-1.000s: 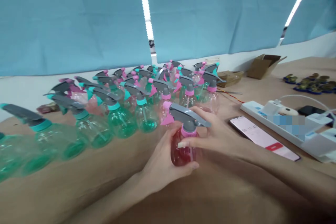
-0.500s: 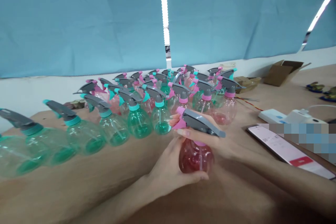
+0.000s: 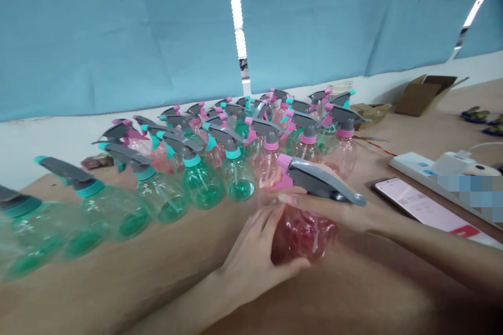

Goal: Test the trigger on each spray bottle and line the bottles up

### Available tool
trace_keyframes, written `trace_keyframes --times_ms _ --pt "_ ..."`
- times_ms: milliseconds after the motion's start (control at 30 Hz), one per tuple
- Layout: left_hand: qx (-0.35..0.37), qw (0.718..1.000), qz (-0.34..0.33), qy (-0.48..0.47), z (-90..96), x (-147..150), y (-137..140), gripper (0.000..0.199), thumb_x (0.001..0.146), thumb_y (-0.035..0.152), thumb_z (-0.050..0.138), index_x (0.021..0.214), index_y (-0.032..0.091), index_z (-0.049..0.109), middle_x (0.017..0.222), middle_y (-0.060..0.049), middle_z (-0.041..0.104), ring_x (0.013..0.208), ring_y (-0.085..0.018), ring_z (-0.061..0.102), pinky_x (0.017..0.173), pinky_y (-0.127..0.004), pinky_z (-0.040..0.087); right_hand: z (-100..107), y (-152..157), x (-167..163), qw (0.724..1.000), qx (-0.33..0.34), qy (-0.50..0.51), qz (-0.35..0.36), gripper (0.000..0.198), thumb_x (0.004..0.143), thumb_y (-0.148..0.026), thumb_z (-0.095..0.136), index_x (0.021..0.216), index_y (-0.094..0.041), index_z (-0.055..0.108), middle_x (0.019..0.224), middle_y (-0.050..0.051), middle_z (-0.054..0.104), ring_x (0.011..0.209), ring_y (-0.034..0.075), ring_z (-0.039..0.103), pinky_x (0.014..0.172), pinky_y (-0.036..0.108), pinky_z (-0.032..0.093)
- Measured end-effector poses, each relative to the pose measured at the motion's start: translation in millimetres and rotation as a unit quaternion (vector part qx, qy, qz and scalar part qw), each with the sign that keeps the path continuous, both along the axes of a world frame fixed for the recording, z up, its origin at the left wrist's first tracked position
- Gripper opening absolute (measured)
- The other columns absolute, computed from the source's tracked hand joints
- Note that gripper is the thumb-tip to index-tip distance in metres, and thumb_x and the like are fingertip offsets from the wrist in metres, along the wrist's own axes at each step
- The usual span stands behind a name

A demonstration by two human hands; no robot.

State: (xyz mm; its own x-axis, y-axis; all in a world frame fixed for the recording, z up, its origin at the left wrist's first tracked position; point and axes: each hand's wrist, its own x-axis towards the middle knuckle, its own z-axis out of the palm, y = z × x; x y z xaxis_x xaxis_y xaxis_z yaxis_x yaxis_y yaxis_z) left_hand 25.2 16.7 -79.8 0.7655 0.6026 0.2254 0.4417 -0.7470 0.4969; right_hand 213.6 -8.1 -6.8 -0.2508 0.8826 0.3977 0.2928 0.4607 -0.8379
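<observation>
A round pink spray bottle [image 3: 308,235] with a grey and pink trigger head stands on the table in front of me. My left hand [image 3: 259,251] is wrapped around the left side of its body, thumb low at the front. At the neck, just under the trigger head, my right hand [image 3: 330,207] grips from the right; its palm and some fingers are behind the head. Beyond them sit a green spray bottle [image 3: 239,178] with a teal collar and a clear pink spray bottle [image 3: 269,162].
Several more green spray bottles [image 3: 165,201] form a row to the left. A phone [image 3: 416,201] and a white power strip [image 3: 416,165] lie at the right. Farther back is an open cardboard box [image 3: 422,97], near a blue curtain [image 3: 314,21].
The view has shifted slightly. The held bottle's trigger head appears a little farther right and larger, with its handle end swung right. Both hands stay on the bottle.
</observation>
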Motion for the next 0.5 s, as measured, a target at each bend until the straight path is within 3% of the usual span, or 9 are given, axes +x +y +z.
trace_keyframes --times_ms 133,233,300,433,500 --pt "0.052 0.993 0.015 0.104 -9.2 -16 7 0.063 0.089 0.042 0.057 0.142 0.018 0.033 0.147 -0.014 0.037 0.135 -0.031 0.032 0.107 -0.051 0.03 -10 1 11 0.996 -0.067 0.058 -0.017 0.013 0.083 -0.027 0.063 0.096 -0.025 0.065 0.091 -0.002 0.069 0.081 0.016 0.066 0.072 0.027 0.053" --pt "0.081 0.988 0.013 0.133 -12.1 -21 10 0.057 0.093 0.041 0.051 0.142 0.017 0.035 0.148 -0.012 0.036 0.135 -0.03 0.031 0.107 -0.051 0.03 -18 2 17 0.986 -0.128 0.102 -0.014 0.014 0.083 -0.027 0.064 0.096 -0.025 0.067 0.094 -0.002 0.07 0.089 0.016 0.067 0.082 0.028 0.053" --pt "0.096 0.986 0.009 0.138 -12.3 -21 11 0.054 0.094 0.04 0.049 0.141 0.017 0.037 0.148 -0.012 0.036 0.135 -0.029 0.032 0.107 -0.05 0.031 -18 2 17 0.985 -0.13 0.108 -0.021 0.012 0.081 -0.029 0.067 0.091 -0.024 0.067 0.091 -0.002 0.07 0.095 0.017 0.067 0.087 0.028 0.052" --pt "0.107 0.984 0.008 0.142 -11.2 -18 9 0.051 0.094 0.039 0.049 0.139 0.017 0.04 0.146 -0.012 0.038 0.134 -0.029 0.034 0.106 -0.049 0.033 -12 0 14 0.987 -0.122 0.104 -0.024 0.012 0.078 -0.035 0.069 0.076 -0.024 0.067 0.071 -0.003 0.068 0.089 0.017 0.069 0.077 0.027 0.056" --pt "0.111 0.983 0.011 0.145 -10.8 -18 9 0.05 0.094 0.039 0.05 0.138 0.017 0.042 0.146 -0.012 0.038 0.134 -0.029 0.035 0.105 -0.049 0.034 -11 -1 13 0.987 -0.13 0.097 -0.012 0.011 0.08 -0.035 0.068 0.078 -0.024 0.068 0.074 -0.003 0.069 0.087 0.017 0.069 0.076 0.026 0.056"
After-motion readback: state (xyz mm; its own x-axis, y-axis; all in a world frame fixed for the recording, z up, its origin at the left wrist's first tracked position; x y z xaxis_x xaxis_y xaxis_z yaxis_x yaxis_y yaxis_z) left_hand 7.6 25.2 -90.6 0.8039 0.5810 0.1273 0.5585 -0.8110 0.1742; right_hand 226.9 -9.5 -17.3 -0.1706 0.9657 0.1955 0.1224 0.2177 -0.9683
